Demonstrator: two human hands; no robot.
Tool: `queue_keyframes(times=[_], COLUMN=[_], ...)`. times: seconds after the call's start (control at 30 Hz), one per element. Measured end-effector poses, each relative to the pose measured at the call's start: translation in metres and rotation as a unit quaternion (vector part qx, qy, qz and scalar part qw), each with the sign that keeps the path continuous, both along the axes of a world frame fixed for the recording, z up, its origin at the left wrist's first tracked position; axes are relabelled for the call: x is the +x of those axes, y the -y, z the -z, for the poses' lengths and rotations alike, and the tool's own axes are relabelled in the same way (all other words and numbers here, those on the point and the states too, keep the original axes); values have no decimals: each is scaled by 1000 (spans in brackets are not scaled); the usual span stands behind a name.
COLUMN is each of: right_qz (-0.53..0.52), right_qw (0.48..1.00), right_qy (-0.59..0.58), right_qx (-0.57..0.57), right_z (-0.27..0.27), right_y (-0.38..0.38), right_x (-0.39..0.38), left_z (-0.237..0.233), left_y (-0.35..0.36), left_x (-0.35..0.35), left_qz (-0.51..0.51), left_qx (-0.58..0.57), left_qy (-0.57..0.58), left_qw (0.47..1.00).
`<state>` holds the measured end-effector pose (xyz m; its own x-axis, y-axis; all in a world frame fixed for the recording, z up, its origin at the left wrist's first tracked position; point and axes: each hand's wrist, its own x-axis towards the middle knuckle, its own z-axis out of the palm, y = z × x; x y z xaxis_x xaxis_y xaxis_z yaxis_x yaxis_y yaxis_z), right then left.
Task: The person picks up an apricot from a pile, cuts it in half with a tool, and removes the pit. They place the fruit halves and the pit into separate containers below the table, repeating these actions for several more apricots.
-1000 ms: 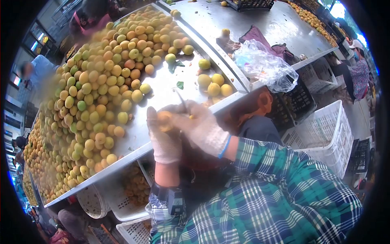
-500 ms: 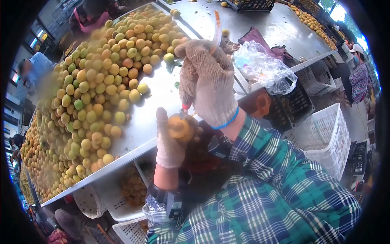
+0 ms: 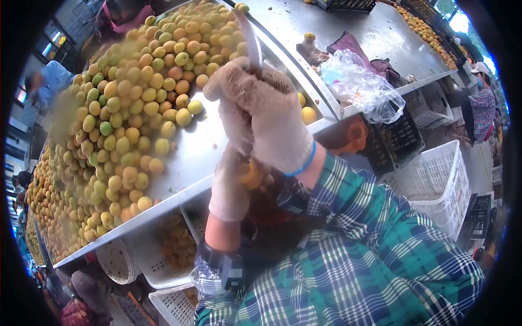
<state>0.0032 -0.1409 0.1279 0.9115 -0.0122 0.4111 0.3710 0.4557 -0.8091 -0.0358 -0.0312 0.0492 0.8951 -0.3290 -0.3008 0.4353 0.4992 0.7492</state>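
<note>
The left hand (image 3: 229, 185), in a whitish knitted glove, is closed around a round orange-yellow fruit (image 3: 250, 175) in front of the table edge, while the right hand (image 3: 263, 117), in a brown-stained knitted glove with a blue cuff, is clenched on a slim, curved, pale tool (image 3: 252, 46) that sticks up above the fist; whether its hidden lower part meets the fruit, I cannot tell. Beside them, the silvery metal table (image 3: 193, 155) bears a broad heap of round green, yellow and orange fruits (image 3: 136, 108) behind its raised rim. Below that rim, a white perforated plastic crate (image 3: 157, 278) contains orange-yellow pieces (image 3: 176, 239), with a round white plastic bucket (image 3: 130, 266) just beside it and a second white perforated crate (image 3: 171, 305) lower down, showing a little yellow at its side. To the right stands a large, deep, white slatted plastic crate (image 3: 455, 190), its pale floor visible; near it, a black plastic lattice crate (image 3: 405, 138) sits in shadow, its contents unclear. A crumpled clear plastic bag (image 3: 361, 89) hangs over the table's corner, holding something indistinct.
</note>
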Motion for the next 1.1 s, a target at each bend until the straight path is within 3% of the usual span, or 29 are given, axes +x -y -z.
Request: queue_keyframes(times=[0.07,0.1,0.13,0.17,0.2,0.27,0.3,0.33,0.4,0.47,0.57,0.6,0.67,0.7,0.77,0.8,0.83,0.87,0.93,1.0,1.07,1.1], right_qz=[-93,-131,-132,-160,-187,-179,-130,-80,1,36,59,43,17,-3,-48,-87,-49,22,31,62,89,119], right_qw=[994,981,981,964,942,923,930,935,913,884,867,886,936,954,926,879,869,849,809,816,870,889], right_qy=[-58,-104,-106,-137,-167,-227,-235,-241,-271,-316,-333,-322,-319,-293,-302,-287,-158,6,-3,-5,-49,-147], right_qx=[25,99,98,161,223,254,251,248,304,343,367,330,151,56,-220,-371,-466,-528,-586,-574,-483,-417], right_z=[-5,-3,2,8,14,22,25,24,16,23,39,36,18,24,3,-7,25,42,50,50,65,64], right_y=[9,9,10,11,11,3,1,-2,-3,5,17,20,21,21,16,13,8,5,-5,-9,-10,-12], right_x=[0,5,9,13,15,14,15,16,20,35,42,36,21,19,2,-5,-1,-2,-5,-9,-1,-2], left_z=[0,-3,-4,-4,-1,-6,-15,-15,-10,4,5,1,-9,2,8,11,-5,24,29,18,8,36], left_y=[-4,-5,-7,-13,-8,5,1,-1,-5,-12,-15,-14,-9,-11,-13,-9,3,-15,-12,-16,-16,-19], left_x=[-1,-2,-3,-1,-2,-5,-1,7,18,24,26,24,20,22,22,23,18,28,24,18,19,29], left_qz=[9,26,44,84,83,-25,-3,-7,-10,27,-1,-4,-60,-24,-4,-20,-107,4,-48,-76,-71,-84], left_qx=[-9,-39,-69,21,20,153,12,16,-239,-212,-179,-179,-59,-55,-69,-81,-13,-93,-98,-48,42,112], left_qy=[13,8,4,41,40,185,63,62,-152,-104,-166,-166,-172,-142,-132,-117,-76,-128,-34,-21,8,-2], left_qw=[1000,999,997,995,996,970,998,998,959,971,970,970,982,988,989,990,991,987,994,996,997,990])
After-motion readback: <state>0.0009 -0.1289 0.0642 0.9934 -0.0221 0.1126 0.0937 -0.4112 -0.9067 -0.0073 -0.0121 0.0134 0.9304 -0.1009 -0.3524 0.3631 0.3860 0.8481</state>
